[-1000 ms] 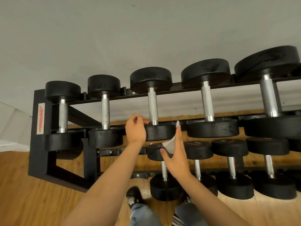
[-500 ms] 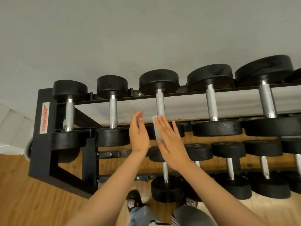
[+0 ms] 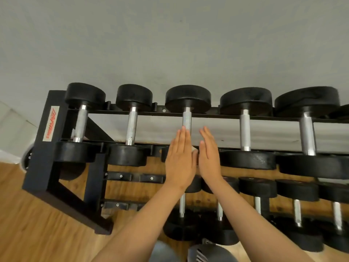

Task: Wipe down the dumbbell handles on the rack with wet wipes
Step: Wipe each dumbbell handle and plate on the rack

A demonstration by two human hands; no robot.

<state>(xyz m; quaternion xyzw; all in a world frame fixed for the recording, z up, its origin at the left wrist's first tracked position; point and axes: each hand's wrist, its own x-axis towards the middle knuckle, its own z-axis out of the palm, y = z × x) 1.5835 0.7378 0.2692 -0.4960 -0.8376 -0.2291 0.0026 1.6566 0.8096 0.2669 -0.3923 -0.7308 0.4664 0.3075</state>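
Gym, top tier of the rack (image 3: pixel 45 163): we stand over the third dumbbell (image 3: pixel 188 97) from the left w/ both hands flat, fingers straight and released, nothing clenched. Our left hand (image 3: pixel 179 161) lies just left of the steel handle (image 3: pixel 187 118), its fingertips (image 3: pixel 182 131) against the handle's near stretch. Our right hand (image 3: pixel 209 159) stands just right of it, palm turned inward, a gap showing btwn its fingers and the bar. A scrap of white wet wipe (image 3: pixel 194 149) peeks out btwn the two palms, by the dumbbell's near end. Whether it wraps the bar we can't tell, as the hands hide that. The handle's long axis runs near to far, straight ahead of the fingertips, w/ its far half bare. The left hand is the closer to the metal. Our read: the wipe must travel along that axis, away from us, so the palms likely need to close on the bar first, then slide toward the far end.
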